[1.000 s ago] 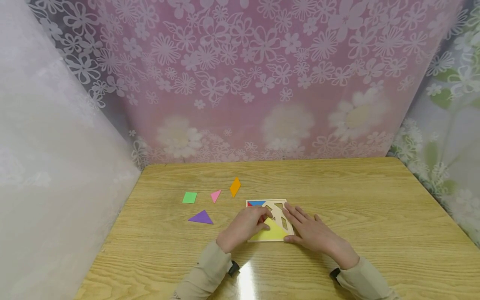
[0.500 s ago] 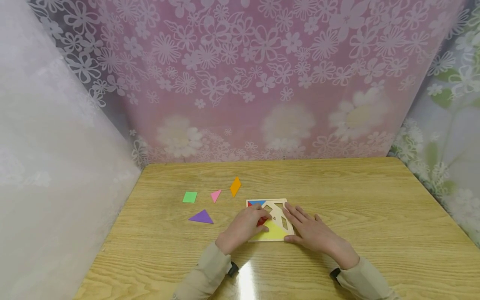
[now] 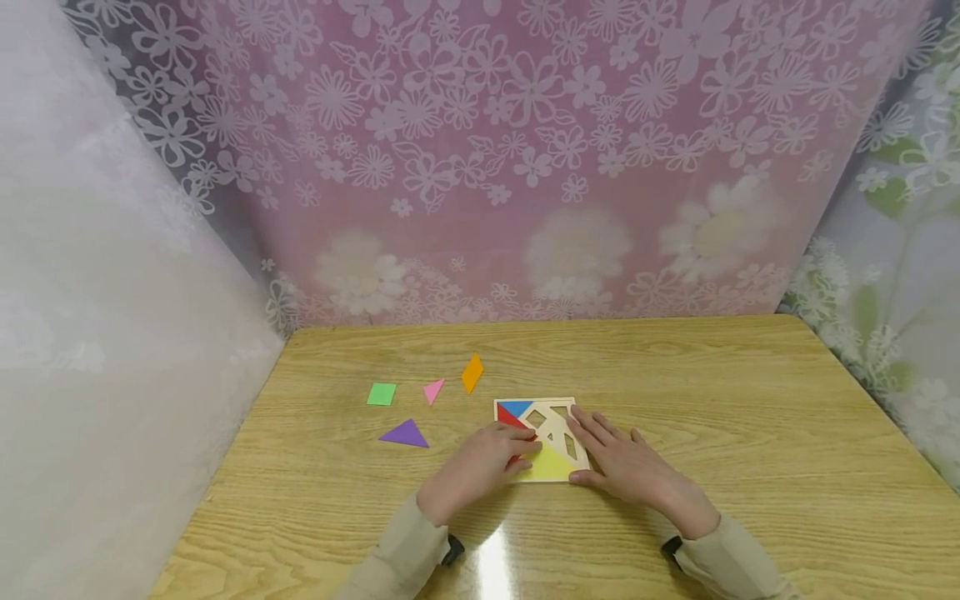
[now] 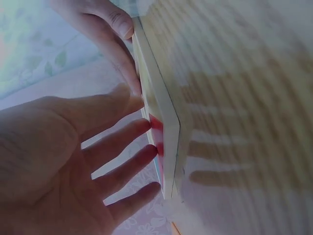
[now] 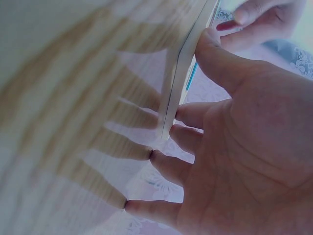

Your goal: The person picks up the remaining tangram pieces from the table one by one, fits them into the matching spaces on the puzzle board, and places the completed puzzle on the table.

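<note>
A shallow wooden tangram tray (image 3: 551, 423) lies on the table between both hands. Set in it are a blue triangle (image 3: 516, 408) at the back left, a red triangle (image 3: 512, 418) along the left side and a yellow triangle (image 3: 553, 467) at the front. My left hand (image 3: 482, 465) covers part of the red triangle, its fairly straight fingertips touching that piece, as the left wrist view also shows. Along the tray's right side rests my right hand (image 3: 633, 468), fingers stretched out, its thumb (image 5: 209, 44) against the near corner.
Loose on the table left of the tray lie a green parallelogram-looking piece (image 3: 381, 394), a pink triangle (image 3: 433, 391), an orange rhomboid (image 3: 472, 374) and a purple triangle (image 3: 406, 434). A patterned curtain (image 3: 480, 208) hangs behind the wooden table (image 3: 675, 367).
The red triangle, tilted under my left fingers half a second ago, now lies in the tray's left side. My left hand has drawn back slightly to the left; the right stays put.
</note>
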Tool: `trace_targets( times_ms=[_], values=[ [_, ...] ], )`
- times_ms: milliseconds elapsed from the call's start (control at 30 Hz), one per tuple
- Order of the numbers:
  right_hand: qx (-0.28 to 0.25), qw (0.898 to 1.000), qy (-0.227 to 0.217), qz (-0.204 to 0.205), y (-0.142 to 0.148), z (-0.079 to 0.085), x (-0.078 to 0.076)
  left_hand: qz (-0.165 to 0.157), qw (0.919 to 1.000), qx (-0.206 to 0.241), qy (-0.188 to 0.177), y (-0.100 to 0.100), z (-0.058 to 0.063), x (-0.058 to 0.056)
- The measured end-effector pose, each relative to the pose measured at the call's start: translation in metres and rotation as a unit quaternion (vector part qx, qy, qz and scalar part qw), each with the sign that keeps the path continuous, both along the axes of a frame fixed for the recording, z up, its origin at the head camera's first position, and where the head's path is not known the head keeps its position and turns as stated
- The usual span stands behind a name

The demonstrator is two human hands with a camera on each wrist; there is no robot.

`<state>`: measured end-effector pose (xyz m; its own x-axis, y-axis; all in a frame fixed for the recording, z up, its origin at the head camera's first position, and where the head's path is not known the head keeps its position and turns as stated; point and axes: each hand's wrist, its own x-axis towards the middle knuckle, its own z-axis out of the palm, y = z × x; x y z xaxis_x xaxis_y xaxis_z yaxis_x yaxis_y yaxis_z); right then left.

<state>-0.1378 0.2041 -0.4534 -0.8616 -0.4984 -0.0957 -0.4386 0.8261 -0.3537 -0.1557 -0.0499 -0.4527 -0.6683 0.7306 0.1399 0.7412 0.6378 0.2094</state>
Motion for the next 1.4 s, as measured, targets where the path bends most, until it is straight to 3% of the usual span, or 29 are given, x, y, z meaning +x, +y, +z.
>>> trace_targets(
  times_ms=[233, 433, 567, 667, 867, 1100, 1400],
  values=[
    [0.001, 1.000, 0.000, -0.005, 0.001, 0.002, 0.001, -0.011, 0.9994, -0.031, 0.007, -0.002, -0.003, 0.003],
    [0.001, 1.000, -0.006, -0.004, 0.001, 0.003, 0.002, 0.003, 0.9998, 0.022, -0.003, -0.001, -0.005, -0.002],
    [-0.001, 1.000, -0.012, -0.005, 0.002, 0.004, 0.001, 0.068, 0.9950, 0.073, -0.001, -0.002, -0.003, -0.012],
    [0.000, 1.000, -0.014, -0.006, 0.002, 0.003, 0.001, 0.125, 0.9860, 0.111, 0.000, -0.005, 0.001, -0.024],
    [-0.002, 1.000, -0.012, -0.004, 0.002, 0.002, 0.001, 0.197, 0.9655, 0.170, 0.006, -0.012, 0.005, -0.057],
    [-0.002, 1.000, -0.012, 0.003, 0.001, 0.000, 0.000, 0.264, 0.9497, 0.168, 0.014, -0.021, 0.002, -0.089],
    [-0.003, 1.000, -0.011, 0.003, -0.001, 0.002, 0.002, 0.329, 0.9369, 0.116, -0.017, -0.022, -0.003, -0.105]
  ],
)
